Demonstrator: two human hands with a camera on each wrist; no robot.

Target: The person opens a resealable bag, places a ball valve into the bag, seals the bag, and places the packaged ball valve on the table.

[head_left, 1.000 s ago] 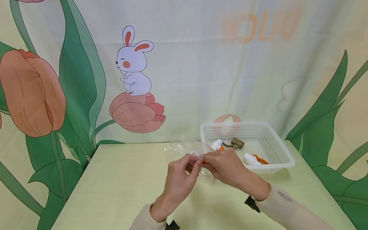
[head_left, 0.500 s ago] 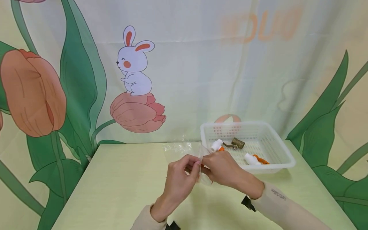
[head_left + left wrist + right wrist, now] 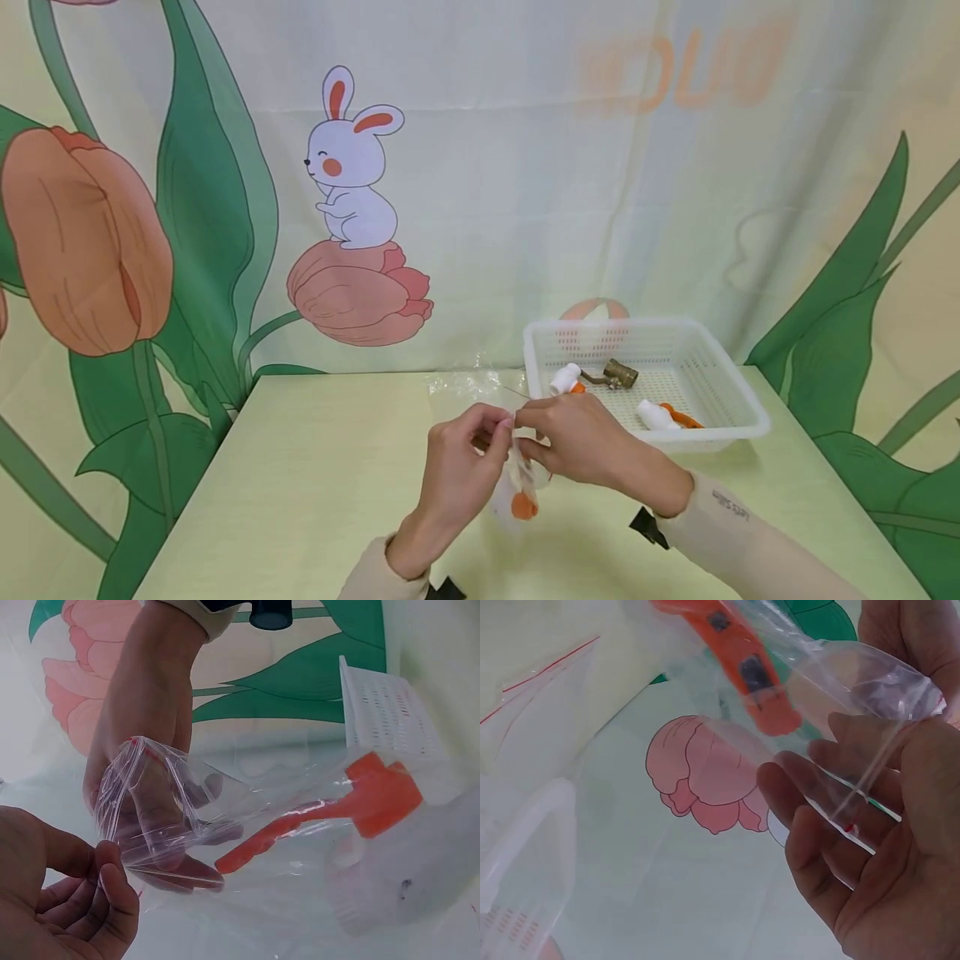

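Observation:
Both hands are at the mouth of a clear zip bag. Inside it sits a white plastic valve with an orange handle; in the head view the handle shows below the fingers. My left hand pinches one end of the bag's mouth between thumb and index finger. My right hand has its fingers curled at the other end of the mouth, with the film running across them in the right wrist view. Through the film, the left wrist view shows several of the right fingers.
Behind the hands, another clear bag lies on the table. A white plastic basket stands back right; it holds two white valves with orange handles, one left and one right, and a brass-coloured valve.
The bag's contents have dropped, so the orange handle now hangs below the hands. The left hand has shifted slightly left, and the right hand's fingers have moved to the bag's top edge.

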